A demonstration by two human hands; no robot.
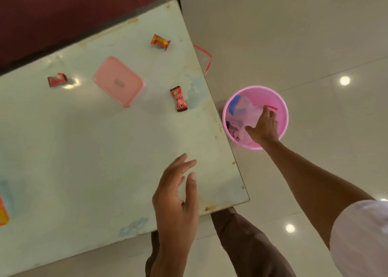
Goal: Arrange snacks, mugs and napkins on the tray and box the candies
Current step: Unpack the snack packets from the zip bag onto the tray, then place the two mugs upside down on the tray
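Observation:
A clear box with a pink lid (119, 81) sits on the pale glass table (84, 150). Three red wrapped candies lie around it: one at the far side (160, 42), one at the left (57, 80), one to the right of the box (178, 98). My left hand (178, 192) hovers open over the table's near right part, holding nothing. My right hand (263, 125) reaches into a pink bucket (281, 108) on the floor and grips a clear plastic bag (245, 110) inside it.
An orange packet (3, 213) shows at the left edge of the table. A dark red sofa (63, 14) stands behind the table. A red-edged plastic strip (206, 58) hangs off the table's right edge. Glossy floor tiles spread to the right.

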